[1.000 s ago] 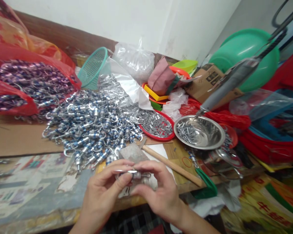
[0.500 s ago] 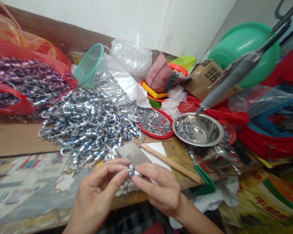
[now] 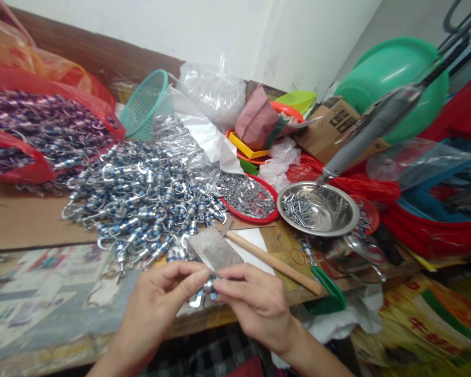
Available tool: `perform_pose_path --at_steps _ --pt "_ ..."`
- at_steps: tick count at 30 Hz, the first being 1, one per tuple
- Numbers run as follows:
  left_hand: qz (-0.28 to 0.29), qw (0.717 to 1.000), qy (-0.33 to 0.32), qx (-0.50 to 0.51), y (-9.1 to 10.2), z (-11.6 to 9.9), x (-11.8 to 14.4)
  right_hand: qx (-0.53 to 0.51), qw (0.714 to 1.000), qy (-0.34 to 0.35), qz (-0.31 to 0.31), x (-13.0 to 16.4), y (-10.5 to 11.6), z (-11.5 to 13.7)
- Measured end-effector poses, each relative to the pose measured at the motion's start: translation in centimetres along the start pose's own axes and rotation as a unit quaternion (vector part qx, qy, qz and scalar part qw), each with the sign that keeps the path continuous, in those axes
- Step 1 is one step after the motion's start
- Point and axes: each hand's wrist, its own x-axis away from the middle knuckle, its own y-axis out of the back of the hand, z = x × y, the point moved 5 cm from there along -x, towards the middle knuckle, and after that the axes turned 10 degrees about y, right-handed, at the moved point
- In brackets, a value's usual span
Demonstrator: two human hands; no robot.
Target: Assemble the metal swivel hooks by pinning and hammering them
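A small silver-and-blue metal fitting (image 3: 209,285) is pinched between both hands at the table's front edge. My left hand (image 3: 157,301) grips it from the left with thumb and forefinger. From the right, the fingertips of my right hand (image 3: 261,303) close on its other end. Much of the fitting is hidden by the fingers. Just beyond them lies a flat grey metal block (image 3: 214,248), with a wooden-handled hammer (image 3: 275,262) beside it. A large heap of similar fittings with curved hooks (image 3: 141,193) spreads behind my left hand.
Pins lie in a steel bowl (image 3: 317,225) at the right, under a grey-handled tool (image 3: 357,136). Small metal pieces fill a red tray (image 3: 272,212). A red bag (image 3: 31,167) of purple-blue fittings stands far left. A green-handled tool (image 3: 329,293) hangs near the front edge.
The fitting has turned in my fingers and sits slightly lower and to the left. My right fingers have shifted along it, and my left forearm has moved a little leftward.
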Motion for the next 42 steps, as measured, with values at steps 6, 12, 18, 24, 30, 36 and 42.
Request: perform_pose_path --at_steps 6,12,18,24,30,36,42 --pt "-0.016 0.981 0.059 0.182 -1.2 1.7 0.5 -0.039 0.994 -0.104 -0.010 0.3 -0.3 -0.7" --pt "0.014 0.981 0.059 0.185 -1.7 2.0 -0.1 0.142 0.963 -0.169 0.154 -1.9 1.2 -7.0" --pt "0.040 0.982 0.067 0.172 -2.0 1.5 -0.5 0.346 0.876 -0.235 0.237 -4.5 3.2 -18.0" --pt "0.081 0.981 0.084 0.158 -1.7 1.5 -0.9 0.343 0.866 -0.244 0.268 -4.7 2.7 -20.5" --pt "0.095 0.976 0.095 0.171 -1.3 2.5 -2.2 0.302 0.901 -0.251 0.183 -4.7 4.8 -18.9" --pt "0.108 0.969 0.098 0.198 -1.1 2.8 -2.9 0.131 0.958 -0.164 0.196 -3.7 2.1 -9.4" --pt "0.107 0.970 0.084 0.202 -1.1 2.7 -2.9 0.057 0.953 -0.038 0.296 -2.5 -1.5 -3.7"
